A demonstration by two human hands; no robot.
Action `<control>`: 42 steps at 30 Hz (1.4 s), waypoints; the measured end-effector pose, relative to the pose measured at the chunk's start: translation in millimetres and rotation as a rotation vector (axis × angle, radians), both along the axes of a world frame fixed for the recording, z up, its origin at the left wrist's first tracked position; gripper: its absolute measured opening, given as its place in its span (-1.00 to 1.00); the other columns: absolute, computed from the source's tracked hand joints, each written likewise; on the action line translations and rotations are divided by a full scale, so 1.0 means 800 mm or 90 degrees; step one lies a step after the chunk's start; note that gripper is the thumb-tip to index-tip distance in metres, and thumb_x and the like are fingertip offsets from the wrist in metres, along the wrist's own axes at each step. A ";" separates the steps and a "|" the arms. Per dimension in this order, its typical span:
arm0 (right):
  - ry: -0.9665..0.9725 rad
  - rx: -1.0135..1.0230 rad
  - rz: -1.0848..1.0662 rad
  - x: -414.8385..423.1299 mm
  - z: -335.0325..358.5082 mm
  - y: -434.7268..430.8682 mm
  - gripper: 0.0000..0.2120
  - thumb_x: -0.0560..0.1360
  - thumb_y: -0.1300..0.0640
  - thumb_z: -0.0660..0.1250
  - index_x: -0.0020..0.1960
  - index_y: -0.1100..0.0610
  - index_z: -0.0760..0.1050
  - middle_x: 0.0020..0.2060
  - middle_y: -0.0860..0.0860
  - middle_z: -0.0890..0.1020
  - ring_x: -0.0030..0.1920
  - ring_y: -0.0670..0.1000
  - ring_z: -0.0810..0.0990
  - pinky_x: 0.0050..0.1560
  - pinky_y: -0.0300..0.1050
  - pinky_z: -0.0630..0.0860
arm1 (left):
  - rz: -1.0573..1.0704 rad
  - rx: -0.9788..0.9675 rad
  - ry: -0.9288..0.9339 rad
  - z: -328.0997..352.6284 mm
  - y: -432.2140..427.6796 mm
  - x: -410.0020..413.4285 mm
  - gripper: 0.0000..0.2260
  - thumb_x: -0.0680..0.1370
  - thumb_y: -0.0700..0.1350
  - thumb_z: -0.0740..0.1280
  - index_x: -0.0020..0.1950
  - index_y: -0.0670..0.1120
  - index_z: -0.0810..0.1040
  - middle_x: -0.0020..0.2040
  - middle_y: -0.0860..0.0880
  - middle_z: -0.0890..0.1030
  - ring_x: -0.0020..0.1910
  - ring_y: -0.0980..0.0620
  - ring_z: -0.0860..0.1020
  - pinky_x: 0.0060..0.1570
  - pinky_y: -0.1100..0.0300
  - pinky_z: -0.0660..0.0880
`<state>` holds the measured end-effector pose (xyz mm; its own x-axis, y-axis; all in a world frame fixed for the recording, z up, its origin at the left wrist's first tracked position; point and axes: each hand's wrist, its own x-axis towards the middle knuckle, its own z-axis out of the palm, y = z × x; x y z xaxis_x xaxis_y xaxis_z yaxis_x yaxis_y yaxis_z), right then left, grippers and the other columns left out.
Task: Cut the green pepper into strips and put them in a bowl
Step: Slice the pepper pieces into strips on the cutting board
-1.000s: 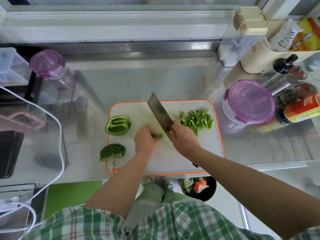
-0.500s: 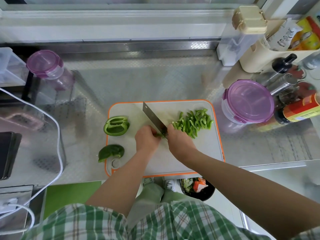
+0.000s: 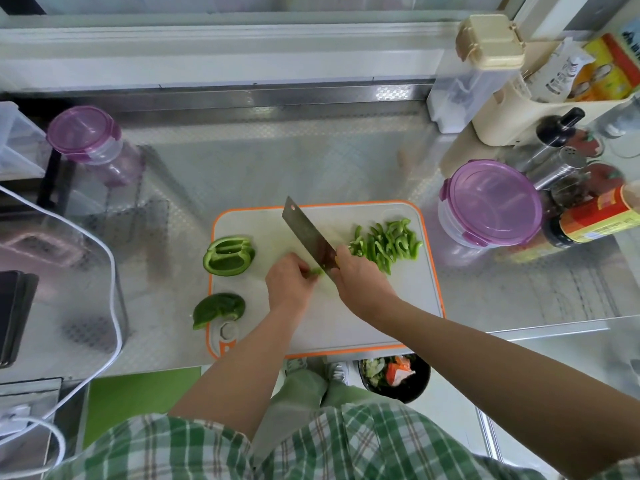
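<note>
On the white cutting board (image 3: 408, 306) with an orange rim, my right hand (image 3: 360, 278) grips the handle of a cleaver (image 3: 306, 237), blade angled to the far left. My left hand (image 3: 289, 282) pinches a small green pepper piece (image 3: 316, 270) against the blade's near end. A heap of cut pepper strips (image 3: 386, 244) lies right of the knife. A hollow pepper half (image 3: 228, 255) sits at the board's left side. Another pepper piece (image 3: 219, 309) lies across the board's left edge.
A purple-lidded round container (image 3: 490, 202) stands right of the board, with sauce bottles and shakers (image 3: 588, 216) behind it. A purple-lidded jar (image 3: 90, 143) is at the far left. A white cable (image 3: 114, 306) crosses the left counter. A black bin of scraps (image 3: 394, 375) sits below the counter edge.
The cleaver has shifted a little left, away from the strip heap, and come down at my left fingertips. My left hand still holds the small pepper piece.
</note>
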<state>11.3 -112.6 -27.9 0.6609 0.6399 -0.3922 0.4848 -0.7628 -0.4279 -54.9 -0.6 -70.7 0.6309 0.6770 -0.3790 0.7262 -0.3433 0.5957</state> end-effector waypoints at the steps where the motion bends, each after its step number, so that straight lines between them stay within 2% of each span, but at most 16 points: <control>1: -0.002 -0.009 0.007 -0.001 -0.003 -0.001 -0.92 0.63 0.17 0.10 0.08 0.17 0.25 -0.29 0.05 0.44 -0.29 0.15 0.43 -0.34 -0.04 0.30 | -0.001 0.000 0.001 0.001 0.000 0.000 -0.82 0.41 -0.08 0.51 -0.09 -0.11 0.59 -0.09 -0.05 0.66 -0.03 -0.07 0.58 -0.13 0.20 0.36; 6: -0.021 -0.033 0.011 -0.005 -0.015 -0.002 -0.95 0.60 0.25 0.09 0.03 0.13 0.24 -0.30 0.06 0.48 -0.31 0.16 0.49 -0.40 -0.04 0.31 | -0.002 -0.008 -0.005 0.003 0.000 0.000 -0.86 0.40 -0.11 0.51 -0.15 -0.08 0.58 -0.12 -0.05 0.66 -0.06 -0.07 0.58 -0.16 0.20 0.32; 11: -0.066 -0.069 0.044 -0.011 -0.019 0.003 -0.82 0.56 0.33 0.10 -0.05 0.09 0.15 -0.32 0.05 0.45 -0.33 0.15 0.50 -0.43 -0.01 0.33 | -0.007 -0.001 -0.021 0.005 0.000 0.000 -0.88 0.39 -0.13 0.53 -0.19 -0.08 0.61 -0.15 -0.03 0.67 -0.11 -0.04 0.58 -0.17 0.21 0.35; 15: -0.021 -0.036 -0.010 -0.006 -0.019 0.005 -0.96 0.63 0.20 0.08 0.05 0.15 0.23 -0.21 0.10 0.52 -0.21 0.20 0.54 -0.32 0.04 0.40 | -0.007 -0.017 -0.039 0.001 0.001 -0.004 -0.91 0.39 -0.18 0.52 -0.18 -0.10 0.64 -0.16 -0.01 0.67 -0.12 -0.02 0.59 -0.17 0.27 0.32; 17: -0.011 -0.023 -0.042 -0.001 -0.017 0.003 -0.93 0.64 0.16 0.08 0.07 0.17 0.24 -0.22 0.09 0.48 -0.19 0.21 0.53 -0.30 0.03 0.38 | -0.007 -0.014 -0.052 0.000 0.001 -0.007 -0.93 0.40 -0.20 0.51 -0.15 -0.11 0.67 -0.13 -0.01 0.68 -0.11 0.00 0.60 -0.15 0.31 0.33; 22: 0.033 0.033 -0.064 -0.001 -0.009 -0.003 -0.88 0.62 0.14 0.10 -0.06 0.13 0.19 -0.32 0.08 0.43 -0.29 0.17 0.43 -0.34 -0.02 0.31 | -0.005 -0.002 -0.076 0.001 0.001 -0.007 -0.94 0.41 -0.23 0.50 -0.17 -0.10 0.66 -0.15 0.00 0.68 -0.15 0.05 0.57 -0.12 0.30 0.38; 24: 0.045 0.045 -0.062 -0.005 -0.007 -0.004 -0.88 0.62 0.12 0.11 -0.04 0.14 0.22 -0.32 0.08 0.44 -0.29 0.19 0.44 -0.33 -0.02 0.31 | -0.006 0.000 -0.067 0.002 0.000 -0.004 -0.94 0.41 -0.23 0.50 -0.19 -0.10 0.65 -0.16 0.01 0.67 -0.19 0.08 0.53 -0.16 0.31 0.33; 28: 0.044 0.028 -0.049 -0.013 -0.008 -0.002 -0.90 0.64 0.11 0.09 0.00 0.14 0.25 -0.29 0.09 0.47 -0.27 0.19 0.45 -0.31 -0.01 0.33 | -0.005 -0.004 -0.049 0.000 0.001 -0.001 -0.95 0.41 -0.25 0.46 -0.21 -0.12 0.65 -0.18 -0.02 0.67 -0.14 -0.01 0.58 -0.19 0.27 0.34; 32: 0.003 -0.009 -0.033 -0.018 -0.014 0.000 -0.87 0.63 0.20 0.09 -0.07 0.09 0.16 -0.37 0.01 0.37 -0.33 0.13 0.40 -0.36 -0.03 0.28 | -0.004 -0.006 -0.040 -0.002 0.001 0.000 -0.93 0.40 -0.28 0.46 -0.20 -0.12 0.66 -0.16 -0.04 0.68 -0.11 -0.06 0.59 -0.07 0.16 0.44; 35: -0.031 -0.042 -0.014 -0.019 -0.018 0.005 -0.84 0.60 0.28 0.09 -0.07 0.09 0.14 -0.38 0.00 0.36 -0.40 0.07 0.36 -0.43 -0.06 0.22 | -0.004 -0.008 -0.036 -0.003 0.002 0.002 -0.94 0.39 -0.27 0.47 -0.20 -0.12 0.67 -0.16 -0.06 0.68 -0.10 -0.07 0.60 -0.06 0.15 0.45; 39: -0.035 -0.046 -0.007 -0.017 -0.024 0.015 -0.85 0.59 0.28 0.09 -0.04 0.10 0.14 -0.27 0.09 0.48 -0.24 0.21 0.53 -0.34 0.01 0.33 | -0.006 -0.011 -0.039 -0.001 0.002 0.001 -0.94 0.39 -0.27 0.48 -0.18 -0.14 0.68 -0.16 -0.07 0.69 -0.11 -0.06 0.61 -0.11 0.22 0.40; 42: 0.002 -0.020 -0.050 -0.012 -0.025 0.016 -0.88 0.62 0.20 0.10 -0.05 0.10 0.15 -0.22 0.12 0.52 -0.17 0.24 0.54 -0.30 0.03 0.36 | -0.017 -0.010 -0.048 0.000 0.004 0.000 -0.94 0.42 -0.26 0.47 -0.15 -0.14 0.70 -0.16 -0.04 0.70 -0.13 -0.01 0.60 -0.18 0.33 0.31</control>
